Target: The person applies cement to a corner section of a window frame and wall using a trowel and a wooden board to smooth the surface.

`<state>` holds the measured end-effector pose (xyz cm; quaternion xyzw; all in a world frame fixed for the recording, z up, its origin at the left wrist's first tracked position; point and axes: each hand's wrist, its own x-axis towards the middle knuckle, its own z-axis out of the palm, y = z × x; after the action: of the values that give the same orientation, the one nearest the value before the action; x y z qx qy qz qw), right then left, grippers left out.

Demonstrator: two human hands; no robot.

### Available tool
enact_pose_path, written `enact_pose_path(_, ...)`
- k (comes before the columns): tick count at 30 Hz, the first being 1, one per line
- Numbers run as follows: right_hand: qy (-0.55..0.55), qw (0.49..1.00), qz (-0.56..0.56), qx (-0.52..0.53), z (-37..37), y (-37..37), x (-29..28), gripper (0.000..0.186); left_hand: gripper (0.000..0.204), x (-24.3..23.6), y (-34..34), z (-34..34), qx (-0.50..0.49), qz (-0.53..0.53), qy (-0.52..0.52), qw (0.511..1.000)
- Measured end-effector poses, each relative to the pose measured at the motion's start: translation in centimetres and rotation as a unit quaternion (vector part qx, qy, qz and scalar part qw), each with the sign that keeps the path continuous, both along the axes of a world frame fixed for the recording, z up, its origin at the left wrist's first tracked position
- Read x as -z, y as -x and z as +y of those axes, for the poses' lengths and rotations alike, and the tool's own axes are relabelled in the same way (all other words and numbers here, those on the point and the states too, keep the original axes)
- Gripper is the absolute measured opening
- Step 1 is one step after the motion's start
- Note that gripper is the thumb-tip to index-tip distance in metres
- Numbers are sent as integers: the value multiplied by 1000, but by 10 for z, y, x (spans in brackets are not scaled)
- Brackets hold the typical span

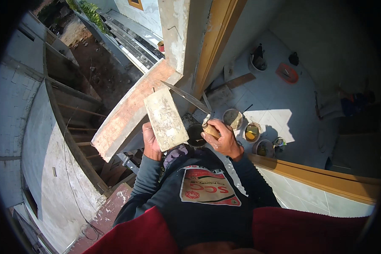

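My left hand (151,142) grips a pale, plaster-stained rectangular board (165,116), held just in front of a concrete ledge (118,114) with a pinkish, rough top. My right hand (224,139) is wrapped round the wooden handle of a trowel (186,96), whose long steel blade slants up and left beyond the board's upper right corner, its tip over the ledge. Partly behind the board and hands, a dark bucket (195,135) sits below.
A timber door frame (216,34) stands beside a concrete column (173,34). Right, a tiled room holds several buckets (252,132), a red tray (287,73), planks (237,81) and another person (353,103). Left, a drop shows dirt ground (93,67) and a curved wall (51,169).
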<state>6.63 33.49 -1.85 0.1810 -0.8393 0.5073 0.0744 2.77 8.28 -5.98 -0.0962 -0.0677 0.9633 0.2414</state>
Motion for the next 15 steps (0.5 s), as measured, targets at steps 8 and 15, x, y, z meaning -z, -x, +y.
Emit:
enact_pose_path(8, -49, 996, 67, 24, 23, -6, 18, 28, 50, -15, 29, -13, -97, 41, -69, 992)
enact_pose_path(15, -49, 996, -1, 80, 22, 11, -3, 31, 56, -55, 29, -51, -138, 76, -115, 981)
